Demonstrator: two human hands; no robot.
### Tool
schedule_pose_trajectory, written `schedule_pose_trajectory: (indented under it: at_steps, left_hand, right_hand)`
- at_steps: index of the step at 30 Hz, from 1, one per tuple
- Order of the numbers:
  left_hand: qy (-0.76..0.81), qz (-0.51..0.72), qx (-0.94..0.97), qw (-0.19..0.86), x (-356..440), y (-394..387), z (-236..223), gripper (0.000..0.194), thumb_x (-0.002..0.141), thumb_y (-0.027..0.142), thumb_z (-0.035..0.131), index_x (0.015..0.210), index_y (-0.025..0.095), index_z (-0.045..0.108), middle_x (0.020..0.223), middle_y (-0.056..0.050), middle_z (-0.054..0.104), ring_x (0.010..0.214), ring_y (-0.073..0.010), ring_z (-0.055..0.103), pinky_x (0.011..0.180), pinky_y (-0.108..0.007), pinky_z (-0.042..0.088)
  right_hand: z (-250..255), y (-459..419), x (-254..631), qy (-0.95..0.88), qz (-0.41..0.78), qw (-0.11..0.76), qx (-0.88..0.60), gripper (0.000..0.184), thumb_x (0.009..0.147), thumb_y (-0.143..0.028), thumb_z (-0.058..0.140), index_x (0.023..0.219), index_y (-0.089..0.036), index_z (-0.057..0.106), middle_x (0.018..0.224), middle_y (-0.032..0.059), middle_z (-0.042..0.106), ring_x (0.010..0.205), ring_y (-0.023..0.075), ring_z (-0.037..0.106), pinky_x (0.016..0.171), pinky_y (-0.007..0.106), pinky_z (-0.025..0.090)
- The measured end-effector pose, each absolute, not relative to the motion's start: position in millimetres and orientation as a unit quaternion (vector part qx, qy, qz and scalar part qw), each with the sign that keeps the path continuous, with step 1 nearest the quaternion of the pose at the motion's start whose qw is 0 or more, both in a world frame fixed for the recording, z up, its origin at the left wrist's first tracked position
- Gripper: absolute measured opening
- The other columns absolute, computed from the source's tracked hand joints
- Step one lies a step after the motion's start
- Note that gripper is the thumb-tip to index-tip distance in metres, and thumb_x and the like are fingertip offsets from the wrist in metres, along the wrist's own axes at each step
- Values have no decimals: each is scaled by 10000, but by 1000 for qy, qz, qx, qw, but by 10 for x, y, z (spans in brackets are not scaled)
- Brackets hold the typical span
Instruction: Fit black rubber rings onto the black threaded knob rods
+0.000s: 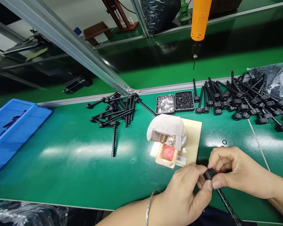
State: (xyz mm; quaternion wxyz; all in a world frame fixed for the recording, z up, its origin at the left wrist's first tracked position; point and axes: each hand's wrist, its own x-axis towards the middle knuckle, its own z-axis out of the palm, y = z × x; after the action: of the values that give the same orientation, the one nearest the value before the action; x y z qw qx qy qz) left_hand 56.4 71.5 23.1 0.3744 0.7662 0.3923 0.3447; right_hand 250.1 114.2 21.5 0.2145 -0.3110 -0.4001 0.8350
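Note:
Between my two hands, near the table's front edge, is a black ribbed rod with a knob-like head [209, 173]. Its twisted shaft slants down to the right, toward my body. My left hand [187, 191] pinches the head from the left with thumb and fingers. From the other side, my right hand [233, 171] grips the same head, its thumb close to where the shaft begins. Just beyond my right hand a small black ring [224, 142] lies on the green table, with part of another ring beside it. My fingertips hide some of the head.
A white padded fixture with a red block [168, 152] stands on yellow paper [193, 131]. Behind it are trays of clear washers [165, 104] and black screws [184, 100]. Black rods are piled left [118, 110] and right [240, 94]. An orange screwdriver [199, 25] hangs above; a blue bin [35, 116] stands left.

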Motion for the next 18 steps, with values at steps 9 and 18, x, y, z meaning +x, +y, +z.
schedule_pose_trajectory:
  at_steps: [9, 18]
  left_hand:
    - [404, 349, 730, 426, 565, 707, 214, 100, 979, 185, 463, 1019, 139, 542, 729, -42, 604, 640, -144, 566, 606, -230, 469]
    - [422, 356, 608, 570, 586, 701, 249, 191, 1007, 278, 446, 899, 151, 540, 671, -13, 594, 577, -110, 586, 579, -205, 473]
  right_hand:
    - [263, 1143, 2529, -505, 771, 228, -314, 336, 927, -460, 663, 922, -133, 582, 723, 35, 676, 662, 99, 655, 637, 168, 543]
    - [186, 1097, 2600, -615, 677, 222, -338, 205, 890, -256, 654, 1050, -127, 647, 772, 62, 709, 682, 126, 695, 650, 188, 571]
